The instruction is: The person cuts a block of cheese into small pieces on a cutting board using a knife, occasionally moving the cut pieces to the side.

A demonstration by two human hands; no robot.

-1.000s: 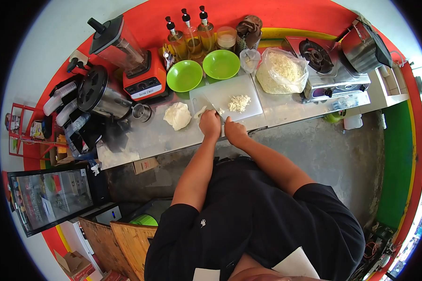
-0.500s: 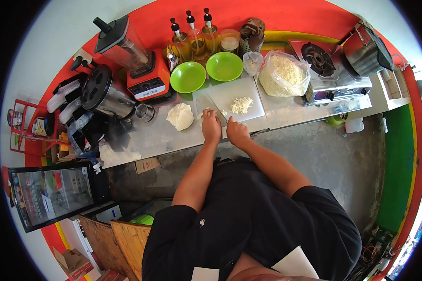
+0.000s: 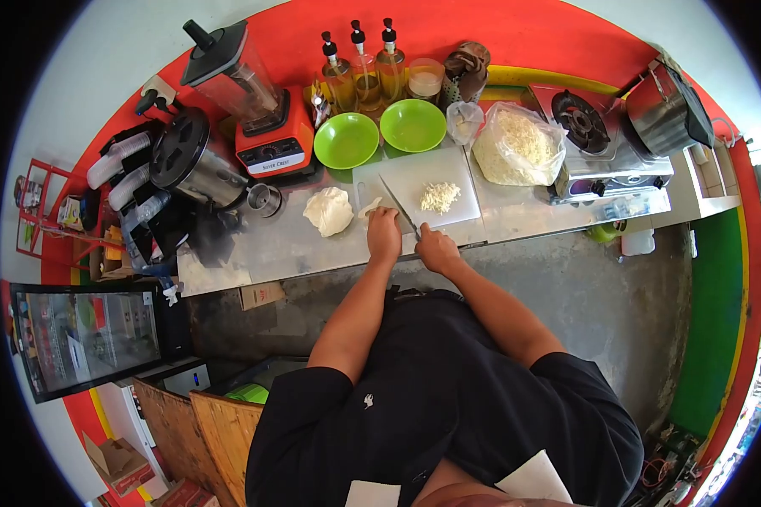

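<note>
On the counter's front edge lies a white cutting board (image 3: 467, 173). My right hand (image 3: 438, 250) is closed round the handle of a knife (image 3: 400, 201), whose blade slants up and left across the board. My left hand (image 3: 385, 236) is closed at the board's lower left, its fingertips on a pale, flat slice (image 3: 369, 207) beside the blade. To the right of the knife is a small pile of finely chopped pale pieces (image 3: 440, 197). A large whitish, uneven lump (image 3: 328, 211) rests on the metal counter to the left of the board.
Two green bowls (image 3: 347, 141) stand behind the board, with pump bottles (image 3: 368, 89) at the wall. At right are a plastic bag of pale shreds (image 3: 520, 145), a gas stove (image 3: 609, 169) and a pot (image 3: 664, 110). A red blender (image 3: 272, 150) and a metal cup (image 3: 265, 199) stand left.
The knife blade has swung away from my left fingers and shows more plainly, tilted up-left. My right hand has shifted slightly right and down. The whole view has shifted a little.
</note>
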